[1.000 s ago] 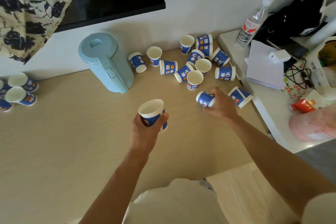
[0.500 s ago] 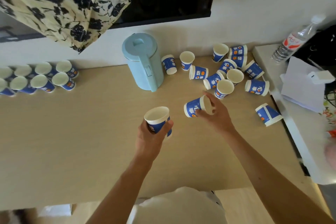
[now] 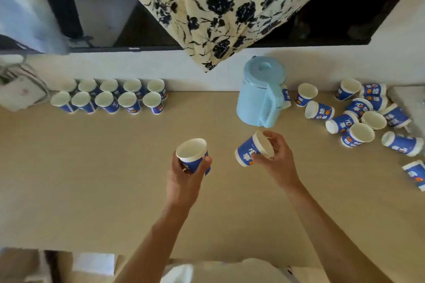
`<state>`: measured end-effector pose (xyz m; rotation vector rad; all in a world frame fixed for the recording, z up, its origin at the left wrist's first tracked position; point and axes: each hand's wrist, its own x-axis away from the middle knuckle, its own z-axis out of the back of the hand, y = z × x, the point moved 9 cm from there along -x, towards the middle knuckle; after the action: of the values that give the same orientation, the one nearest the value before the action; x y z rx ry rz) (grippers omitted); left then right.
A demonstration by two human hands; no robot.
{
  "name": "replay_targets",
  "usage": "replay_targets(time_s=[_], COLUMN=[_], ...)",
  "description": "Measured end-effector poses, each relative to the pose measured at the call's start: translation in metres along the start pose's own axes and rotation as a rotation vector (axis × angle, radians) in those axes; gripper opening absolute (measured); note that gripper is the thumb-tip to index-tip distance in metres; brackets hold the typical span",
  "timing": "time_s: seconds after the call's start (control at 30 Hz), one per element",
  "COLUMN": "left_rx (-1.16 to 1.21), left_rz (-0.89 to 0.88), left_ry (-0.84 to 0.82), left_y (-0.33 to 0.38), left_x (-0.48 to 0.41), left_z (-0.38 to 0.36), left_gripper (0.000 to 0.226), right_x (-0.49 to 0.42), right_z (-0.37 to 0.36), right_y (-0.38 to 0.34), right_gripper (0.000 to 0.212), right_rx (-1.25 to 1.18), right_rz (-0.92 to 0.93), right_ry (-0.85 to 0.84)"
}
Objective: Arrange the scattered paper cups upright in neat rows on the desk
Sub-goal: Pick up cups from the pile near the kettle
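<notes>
You are holding an upright cup (image 3: 192, 151) in your left hand (image 3: 184, 181) over the middle of the desk (image 3: 92, 179). Just to its right you are gripping a tilted cup (image 3: 247, 151) in your right hand (image 3: 276, 163). Behind that hand a jug (image 3: 259, 92) is standing near the wall. Two rows of cups (image 3: 108, 96) are standing at the far left against the wall. The scattered cups (image 3: 358, 112) are lying and standing to the jug's right. A curtain (image 3: 218, 7) is hanging above it.

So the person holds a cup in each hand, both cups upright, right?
Not quite. In the head view the left hand grips an upright cup, but the right hand holds a tipped cup, tilted nearly onto its side. A cup in each hand is correct.
</notes>
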<state>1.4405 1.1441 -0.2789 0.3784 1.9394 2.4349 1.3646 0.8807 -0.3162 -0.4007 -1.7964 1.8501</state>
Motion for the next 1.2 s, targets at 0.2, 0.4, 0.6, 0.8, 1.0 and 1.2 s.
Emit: replay_targets(time_s=[0.2, 0.4, 0.6, 0.8, 1.0, 1.2], left_rx=[0.039, 0.054, 0.029, 0.028, 0.008, -0.033], left_rz=[-0.017, 0.031, 0.063, 0.076, 0.044, -0.004], left_ry=[0.022, 0.061, 0.167, 0.276, 0.328, 0.347], left_y=[-0.022, -0.047, -0.069, -0.102, -0.135, -0.172], left_x=[-0.040, -0.078, -0.125, -0.183, -0.246, -0.310], left_z=[0.135, 0.261, 0.362, 0.430, 0.467, 0.476], left_gripper=[0.041, 0.055, 0.054, 0.052, 0.062, 0.064], right_x=[0.031, 0.053, 0.054, 0.027, -0.017, -0.057], right_z=[-0.137, -0.265, -0.375, -0.459, -0.530, -0.573], right_y=[-0.003, -0.016, -0.020, -0.009, 0.017, 0.039], right_gripper=[0.065, 0.062, 0.069, 0.061, 0.060, 0.059], right_rx=[-0.058, -0.060, -0.059, -0.009, -0.005, -0.013], right_rz=[-0.072, -0.097, -0.130, -0.137, -0.126, -0.061], right_ry=[0.050, 0.033, -0.056, -0.152, -0.174, -0.145])
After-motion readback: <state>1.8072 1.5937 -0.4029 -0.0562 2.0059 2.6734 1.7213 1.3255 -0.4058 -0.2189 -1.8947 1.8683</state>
